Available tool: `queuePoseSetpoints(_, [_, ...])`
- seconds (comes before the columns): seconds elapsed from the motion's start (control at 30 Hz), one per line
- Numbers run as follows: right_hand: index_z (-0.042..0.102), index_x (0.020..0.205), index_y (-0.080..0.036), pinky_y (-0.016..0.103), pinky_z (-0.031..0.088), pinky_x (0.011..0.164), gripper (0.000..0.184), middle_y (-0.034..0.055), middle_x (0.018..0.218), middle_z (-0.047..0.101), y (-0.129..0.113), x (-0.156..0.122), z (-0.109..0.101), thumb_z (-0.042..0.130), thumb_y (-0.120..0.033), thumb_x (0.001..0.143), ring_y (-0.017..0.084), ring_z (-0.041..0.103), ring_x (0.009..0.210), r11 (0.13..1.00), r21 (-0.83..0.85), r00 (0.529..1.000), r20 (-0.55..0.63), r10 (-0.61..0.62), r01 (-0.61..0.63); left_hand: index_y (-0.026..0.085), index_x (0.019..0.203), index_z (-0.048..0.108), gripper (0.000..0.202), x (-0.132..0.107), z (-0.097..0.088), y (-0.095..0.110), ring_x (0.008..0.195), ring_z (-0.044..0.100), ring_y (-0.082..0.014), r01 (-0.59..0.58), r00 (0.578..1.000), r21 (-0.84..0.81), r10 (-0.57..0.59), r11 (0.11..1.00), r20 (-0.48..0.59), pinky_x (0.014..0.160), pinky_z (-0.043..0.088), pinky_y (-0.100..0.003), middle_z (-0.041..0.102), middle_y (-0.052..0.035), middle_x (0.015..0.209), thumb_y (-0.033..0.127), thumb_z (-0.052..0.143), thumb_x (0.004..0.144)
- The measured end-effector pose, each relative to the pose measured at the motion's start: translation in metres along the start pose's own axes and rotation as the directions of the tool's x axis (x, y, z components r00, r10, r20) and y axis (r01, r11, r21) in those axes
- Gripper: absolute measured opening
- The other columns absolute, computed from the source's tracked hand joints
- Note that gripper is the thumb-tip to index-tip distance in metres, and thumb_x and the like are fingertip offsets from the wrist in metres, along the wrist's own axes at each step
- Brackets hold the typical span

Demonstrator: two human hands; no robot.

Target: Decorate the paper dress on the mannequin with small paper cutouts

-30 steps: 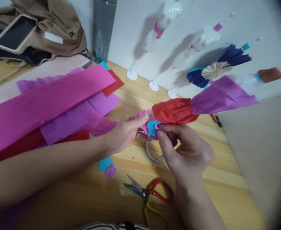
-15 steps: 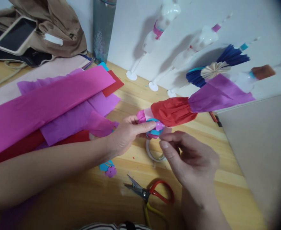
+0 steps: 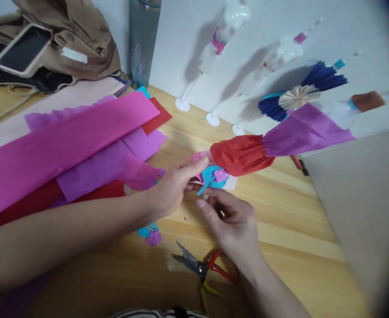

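My left hand [image 3: 176, 183] is closed round the near end of a paper-wrapped bottle figure, its thumb lying along the pink end. The figure has a gathered red crepe-paper part [image 3: 242, 154], a purple crepe-paper part [image 3: 307, 130] and a brown cap-like end [image 3: 368, 101]. A blue paper cutout [image 3: 210, 176] with a small pink flower [image 3: 220, 176] sits at the near end, beneath the left thumb. My right hand [image 3: 230, 216] is just below, thumb and forefinger pinched at the cutout's narrow blue strip. Something small and whitish shows between those fingertips, too small to name.
Scissors [image 3: 199, 267] lie open below the hands. Blue and purple flower cutouts [image 3: 152, 237] are nearby. Folded crepe paper [image 3: 65, 150] covers the left side. Several decorated bottle figures [image 3: 280, 53] stand against the white wall. A tumbler [image 3: 143, 44], phone [image 3: 24, 49] and brown bag [image 3: 88, 31] are behind.
My right hand has moved left and down, nearer my left fingers. The left thumb has lifted off the blue cutout, showing more of it. The tape roll is now out of sight behind the right hand.
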State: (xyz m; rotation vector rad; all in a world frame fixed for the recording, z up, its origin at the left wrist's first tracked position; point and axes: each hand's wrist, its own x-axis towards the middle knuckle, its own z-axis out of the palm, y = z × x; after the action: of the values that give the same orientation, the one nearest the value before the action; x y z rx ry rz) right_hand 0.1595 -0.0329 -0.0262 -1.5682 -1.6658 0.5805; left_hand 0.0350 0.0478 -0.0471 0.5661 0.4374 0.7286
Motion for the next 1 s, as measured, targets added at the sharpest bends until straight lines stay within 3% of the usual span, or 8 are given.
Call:
queuePoseSetpoints(0.2, [0.042, 0.057, -0.023, 0.022, 0.025, 0.042, 0.035, -0.0078, 0.050, 0.036, -0.002, 0.005, 0.003, 0.065, -0.029, 0.082, 0.008, 0.031, 0.044, 0.980, 0.156, 0.983, 0.155, 0.100, -0.124, 0.015, 0.074, 0.067, 0.042, -0.002, 0.000, 0.003, 0.065, 0.056, -0.0103, 0.010, 0.999, -0.017, -0.009, 1.000, 0.044, 0.065, 0.044, -0.024, 0.061, 0.0003, 0.069, 0.054, 0.081, 0.075])
queuePoseSetpoints(0.33, [0.053, 0.062, -0.022, 0.024, 0.029, 0.045, 0.030, -0.0060, 0.052, 0.040, 0.004, 0.006, -0.001, 0.069, -0.039, 0.082, 0.010, 0.036, 0.048, 0.949, 0.225, 0.960, 0.223, 0.171, -0.221, 0.015, 0.081, 0.072, 0.027, -0.001, 0.001, 0.001, 0.067, 0.057, -0.0095, 0.016, 1.000, -0.030, -0.015, 0.999, 0.010, 0.066, 0.043, -0.023, 0.066, 0.0005, 0.074, 0.032, 0.088, 0.068])
queuePoseSetpoints(0.4, [0.056, 0.062, -0.022, 0.026, 0.031, 0.048, 0.033, -0.0052, 0.053, 0.041, 0.010, 0.005, 0.000, 0.070, -0.043, 0.083, 0.011, 0.037, 0.051, 0.937, 0.256, 0.963, 0.191, 0.192, -0.238, 0.015, 0.085, 0.075, 0.024, 0.000, 0.001, -0.001, 0.072, 0.060, -0.0105, 0.005, 1.000, -0.048, -0.005, 0.999, 0.004, 0.071, 0.046, -0.024, 0.069, -0.0003, 0.077, 0.026, 0.088, 0.067])
queuePoseSetpoints(0.57, [0.057, 0.058, -0.021, 0.027, 0.026, 0.049, 0.041, -0.0065, 0.052, 0.034, 0.025, 0.002, 0.007, 0.069, -0.046, 0.088, 0.009, 0.026, 0.049, 0.910, 0.353, 0.976, 0.097, 0.196, -0.218, 0.016, 0.079, 0.076, 0.017, 0.003, -0.002, -0.005, 0.077, 0.063, -0.0122, -0.019, 1.000, -0.065, 0.020, 0.998, 0.013, 0.080, 0.049, -0.027, 0.070, -0.0015, 0.078, 0.027, 0.086, 0.069])
queuePoseSetpoints(0.73, [0.063, 0.060, -0.020, 0.027, 0.026, 0.050, 0.039, -0.0059, 0.050, 0.037, 0.033, 0.002, 0.009, 0.073, -0.048, 0.086, 0.010, 0.029, 0.050, 0.906, 0.348, 0.970, 0.082, 0.228, -0.242, 0.016, 0.078, 0.075, 0.022, 0.003, -0.002, -0.003, 0.076, 0.063, -0.0137, -0.039, 0.999, -0.045, 0.041, 0.998, 0.036, 0.079, 0.049, -0.028, 0.071, -0.0025, 0.076, 0.035, 0.084, 0.070])
queuePoseSetpoints(0.9, [0.064, 0.061, -0.020, 0.026, 0.028, 0.049, 0.038, -0.0059, 0.050, 0.037, 0.033, 0.004, 0.009, 0.073, -0.048, 0.085, 0.010, 0.030, 0.050, 0.879, 0.383, 0.959, 0.122, 0.255, -0.283, 0.016, 0.083, 0.076, 0.031, 0.002, 0.005, 0.001, 0.082, 0.063, -0.0135, -0.040, 0.999, -0.015, 0.039, 0.999, -0.031, 0.084, 0.049, -0.029, 0.072, -0.0022, 0.084, 0.027, 0.092, 0.060])
queuePoseSetpoints(1.0, [0.068, 0.066, -0.020, 0.026, 0.030, 0.050, 0.032, -0.0046, 0.055, 0.045, 0.031, 0.004, 0.006, 0.074, -0.045, 0.085, 0.010, 0.033, 0.052, 0.853, 0.407, 0.945, 0.136, 0.296, -0.326, 0.015, 0.082, 0.077, 0.029, 0.002, 0.007, 0.001, 0.081, 0.064, -0.0133, -0.057, 0.995, -0.040, 0.054, 0.998, -0.083, 0.084, 0.051, -0.029, 0.073, -0.0025, 0.085, 0.027, 0.092, 0.061])
